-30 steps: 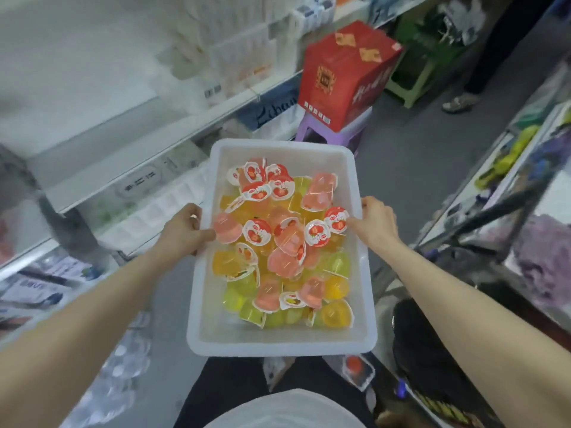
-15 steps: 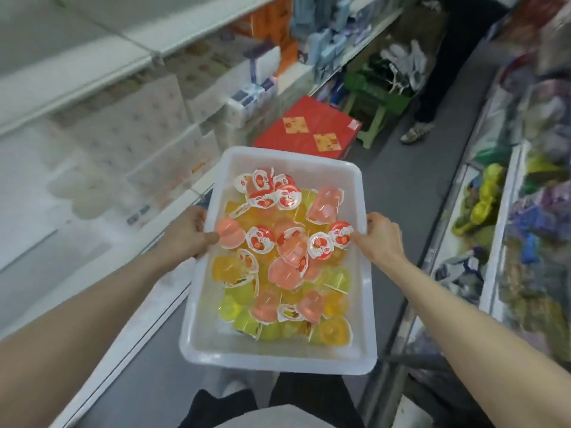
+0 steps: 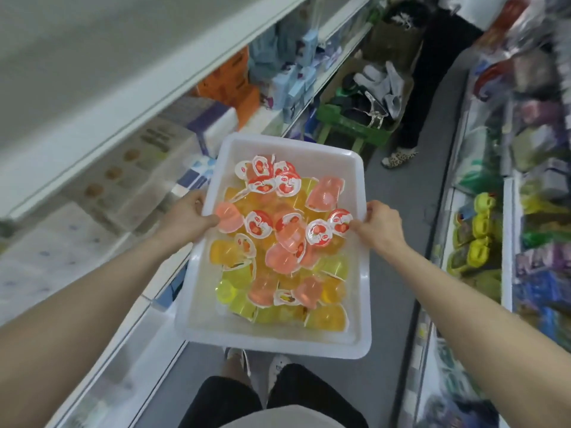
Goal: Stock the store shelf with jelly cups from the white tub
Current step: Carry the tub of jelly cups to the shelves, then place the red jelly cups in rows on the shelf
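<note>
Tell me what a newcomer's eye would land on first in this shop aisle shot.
First, the white tub at centre, carried above the aisle floor and heaped with pink, orange and yellow jelly cups. The left hand and right hand grip its long sides. After that, the orange boxes on the shelf to the left and the green crate ahead.

Both arms stretched forward, bare to the elbow — left hand [image 3: 188, 215] curled over the left rim of the white tub [image 3: 272, 342], right hand [image 3: 381, 222] gripping the right rim, thumbs inside.
</note>
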Tool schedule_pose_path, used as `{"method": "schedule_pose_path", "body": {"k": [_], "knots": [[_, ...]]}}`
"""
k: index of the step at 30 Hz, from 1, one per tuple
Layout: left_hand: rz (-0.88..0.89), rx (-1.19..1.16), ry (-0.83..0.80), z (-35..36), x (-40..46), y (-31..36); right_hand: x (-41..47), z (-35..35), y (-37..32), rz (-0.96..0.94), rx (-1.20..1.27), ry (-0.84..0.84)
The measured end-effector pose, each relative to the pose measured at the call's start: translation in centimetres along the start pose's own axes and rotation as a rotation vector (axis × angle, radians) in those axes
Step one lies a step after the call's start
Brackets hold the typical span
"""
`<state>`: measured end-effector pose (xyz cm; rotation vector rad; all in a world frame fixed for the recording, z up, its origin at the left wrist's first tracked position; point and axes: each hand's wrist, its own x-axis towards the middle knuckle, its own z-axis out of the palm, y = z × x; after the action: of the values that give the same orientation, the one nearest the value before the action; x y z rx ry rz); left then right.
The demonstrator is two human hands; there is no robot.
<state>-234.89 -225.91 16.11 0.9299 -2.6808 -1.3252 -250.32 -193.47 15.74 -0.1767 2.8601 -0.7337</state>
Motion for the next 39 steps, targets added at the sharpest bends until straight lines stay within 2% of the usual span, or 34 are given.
{"method": "schedule_pose_path", "body": {"k": [6, 14, 22, 29, 31, 35, 39], "knots": [[0.077, 0.109, -0.077, 1.0, 10.1, 2.3, 5.3, 1.7, -0.5, 0.16, -0.013, 0.024], [0.152, 0.151, -0.128, 2.8, 18.3, 3.3, 8.4, 3.6, -0.5, 0.314, -0.009, 0.017], [0.171, 0.15, -0.192, 3.8, 20.7, 2.4, 10.0, 4.3, 0.0, 0.402, -0.061, -0.046], [0.18, 0.161, -0.162, 4.1, 20.1, 2.1, 10.3, 3.9, -0.6, 0.436, -0.099, -0.117], [0.212, 0.183, -0.161, 4.2, 19.9, 2.0, 10.2, 3.6, -1.0, 0.348, -0.191, -0.075], [0.28, 0.371, -0.101, 4.2, 19.5, 2.3, 10.7, 2.9, -2.3, -0.128, -0.268, 0.12], [0.415, 0.43, 0.056, 4.6, 18.6, 3.9, 13.7, 2.4, -4.2, -0.475, -0.256, 0.024]]}}
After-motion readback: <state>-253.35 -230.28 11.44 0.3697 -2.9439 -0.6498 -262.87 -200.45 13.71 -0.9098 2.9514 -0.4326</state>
